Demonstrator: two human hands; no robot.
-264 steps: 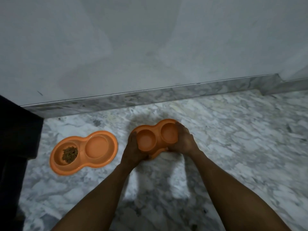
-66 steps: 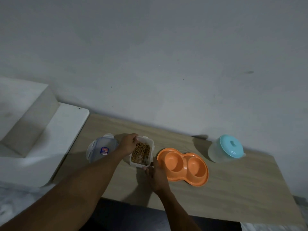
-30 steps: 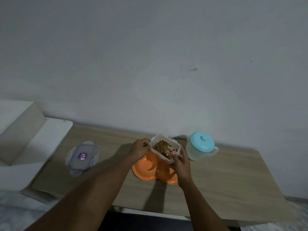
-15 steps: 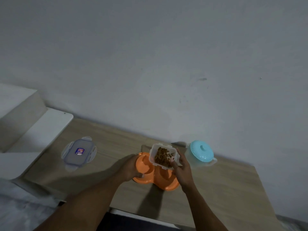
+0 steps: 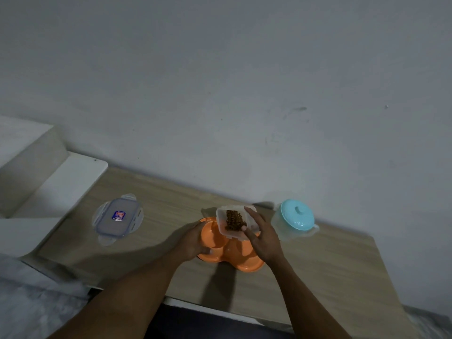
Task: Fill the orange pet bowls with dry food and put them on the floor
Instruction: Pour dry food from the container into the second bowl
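An orange double pet bowl (image 5: 241, 259) lies on the wooden table (image 5: 318, 270). My left hand (image 5: 193, 241) grips the bowl's left rim. My right hand (image 5: 263, 237) holds a clear plastic food container (image 5: 228, 222) tipped over the bowl's left cup (image 5: 211, 234). Brown dry food (image 5: 234, 220) fills the container. The right cup is partly hidden by my right hand. I cannot tell whether any food lies in the cups.
The container's clear lid (image 5: 117, 217) lies on the table's left part. A clear jug with a light-blue lid (image 5: 294, 218) stands right of the bowl, close to the wall. White steps (image 5: 49, 187) adjoin the table's left end.
My left hand let go of the food container and took hold of the bowl's rim. My right hand alone has tilted the container further over the left cup.
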